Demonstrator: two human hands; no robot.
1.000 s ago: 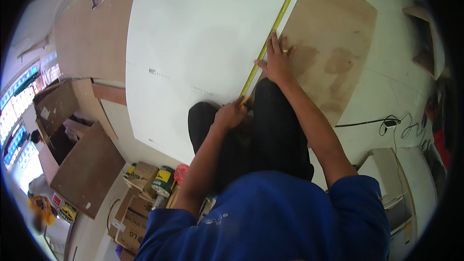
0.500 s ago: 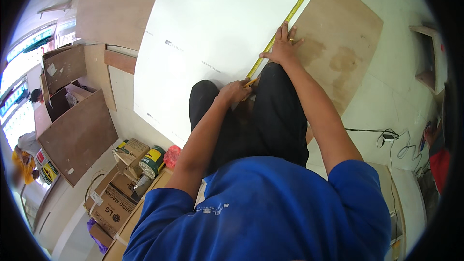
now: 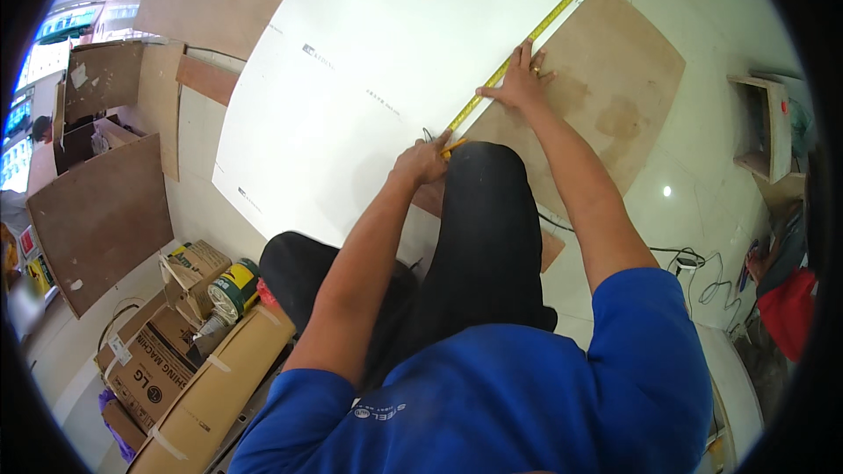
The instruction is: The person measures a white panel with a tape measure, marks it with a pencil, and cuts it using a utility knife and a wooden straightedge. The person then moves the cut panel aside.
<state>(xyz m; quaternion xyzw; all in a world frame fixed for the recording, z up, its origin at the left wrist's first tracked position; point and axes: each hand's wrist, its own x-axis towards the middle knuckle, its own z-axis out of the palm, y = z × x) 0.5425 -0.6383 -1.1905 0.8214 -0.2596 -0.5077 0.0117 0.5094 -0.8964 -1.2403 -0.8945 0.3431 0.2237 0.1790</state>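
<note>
A yellow tape measure (image 3: 558, 10) lies along the right edge of a white sheet (image 3: 307, 114), which rests on a brown board (image 3: 632, 61). My right hand (image 3: 527, 79) is open, fingers spread, pressing on the tape and the sheet's edge. My left hand (image 3: 420, 161) is closed at the near end of the tape, beside my right knee, holding a yellow pencil (image 3: 455, 146) and apparently the tape's end, which is partly hidden by the fingers.
Cut boards (image 3: 97, 219) stand at the left, near people at the rim. Cartons (image 3: 149, 360), green cans (image 3: 233, 285) and a long package (image 3: 219, 386) sit lower left. A cable with adapter (image 3: 688, 263), a wooden box (image 3: 760, 123) and a person in red (image 3: 781, 307) are at right.
My left knee has swung out to the lower left, away from my right one. The view has shifted. My hands remain on the tape, the left a little higher in the picture.
</note>
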